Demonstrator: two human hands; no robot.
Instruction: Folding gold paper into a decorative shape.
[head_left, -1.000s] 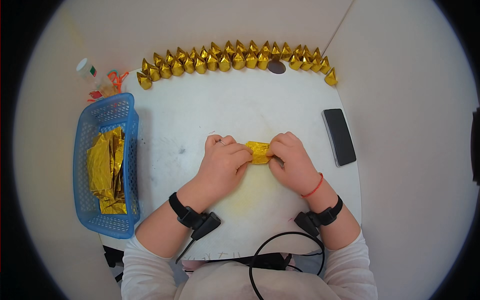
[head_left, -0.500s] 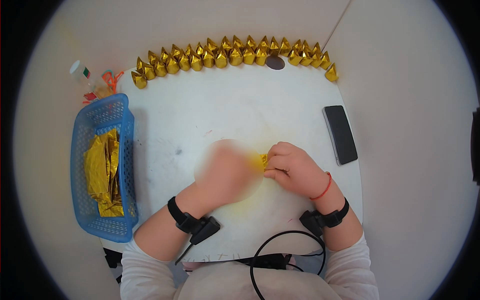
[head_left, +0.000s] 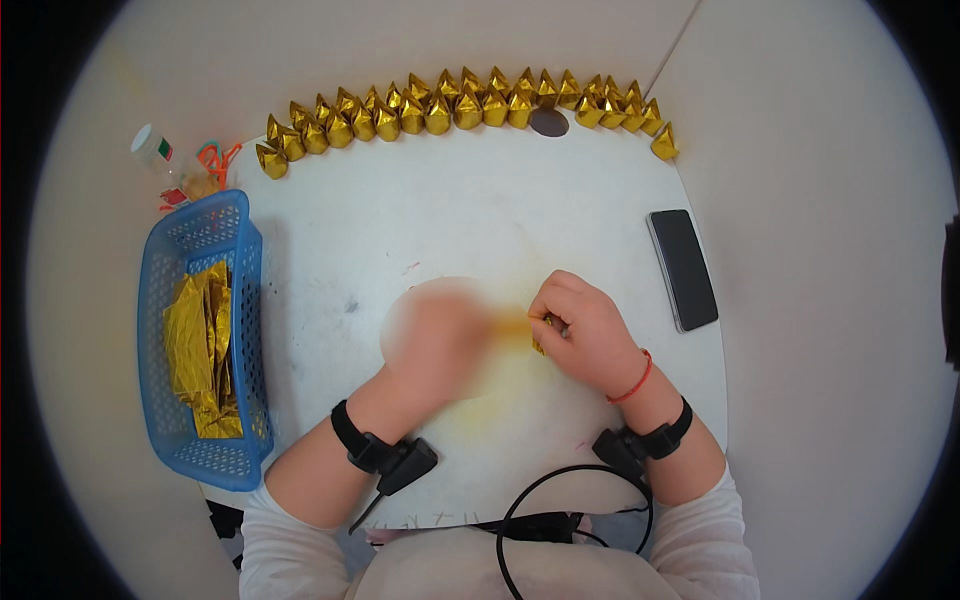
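Observation:
Over the middle of the white table my right hand (head_left: 583, 330) is closed, thumb and fingers pinching a piece of gold foil paper (head_left: 541, 337). Only a small crumpled-looking edge of the foil shows under the fingertips. My left hand (head_left: 435, 335) is just to the left of it, covered by a blur that hides its fingers. A blurred yellow streak lies between the two hands, so I cannot make out whether the left one also grips the foil. Several folded gold foil ingots (head_left: 437, 113) stand in a curved double row along the table's far edge.
At the left stands a blue plastic basket (head_left: 256, 340) with flat gold foil sheets (head_left: 200, 350). Beyond it are orange-handled scissors (head_left: 217, 160) and a white-capped clear bottle (head_left: 153, 148). A dark oval disc (head_left: 549, 123) lies by the ingots, a phone (head_left: 684, 270) at right. A black cable (head_left: 507, 520) loops near me.
My right hand has turned slightly and lifted its fingers a little, and the foil now shows lower under its fingertips. My left hand has shifted slightly left, widening the gap between the hands.

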